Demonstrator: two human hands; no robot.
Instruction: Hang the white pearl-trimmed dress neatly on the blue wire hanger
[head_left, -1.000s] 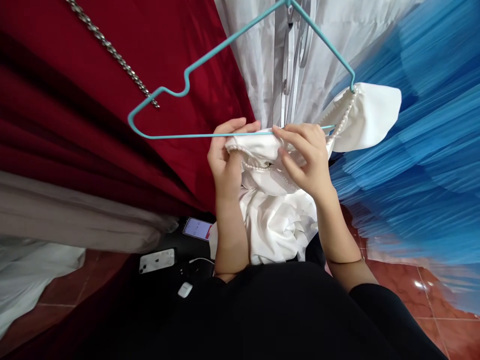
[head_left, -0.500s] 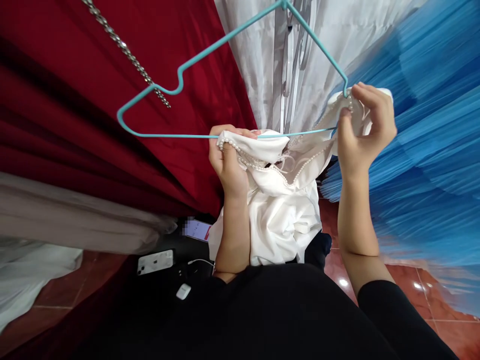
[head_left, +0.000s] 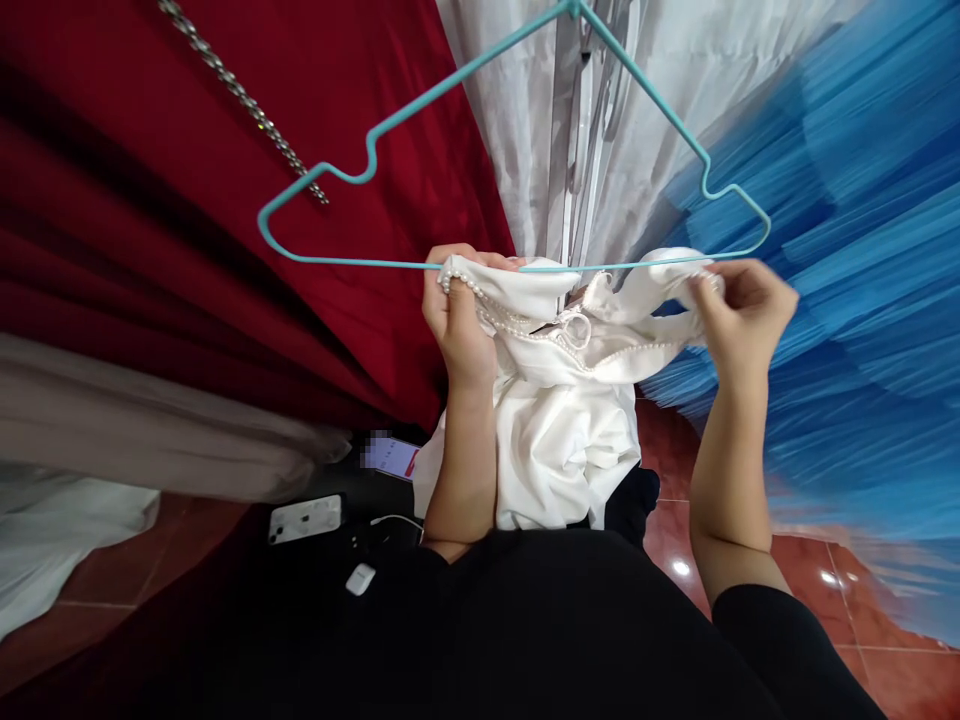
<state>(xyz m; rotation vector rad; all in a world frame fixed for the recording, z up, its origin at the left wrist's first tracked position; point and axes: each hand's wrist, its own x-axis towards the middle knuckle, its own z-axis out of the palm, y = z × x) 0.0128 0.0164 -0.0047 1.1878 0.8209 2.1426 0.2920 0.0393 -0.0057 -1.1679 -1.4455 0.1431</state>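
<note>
A white dress (head_left: 574, 430) with pearl trim hangs bunched in front of my body. My left hand (head_left: 465, 320) pinches its left shoulder part, with the fingers behind the bottom bar of a turquoise hanger (head_left: 352, 262). My right hand (head_left: 746, 310) grips the pearl-edged right strap just below the hanger's right end. That right end, with its notch, is bare of cloth. The bottom bar crosses over the white cloth between my hands.
Red fabric (head_left: 315, 100) with a beaded chain (head_left: 240, 95) hangs at the left, white fabric (head_left: 510, 130) behind, blue tulle (head_left: 847, 300) at the right. A phone (head_left: 306, 519), a lit screen (head_left: 394, 456) and a small white case (head_left: 360, 579) lie at lower left.
My right hand has moved down and slightly right with the strap, off the hanger's right notch. The hanger's right end now shows whole, and the hanger has shifted a little right.
</note>
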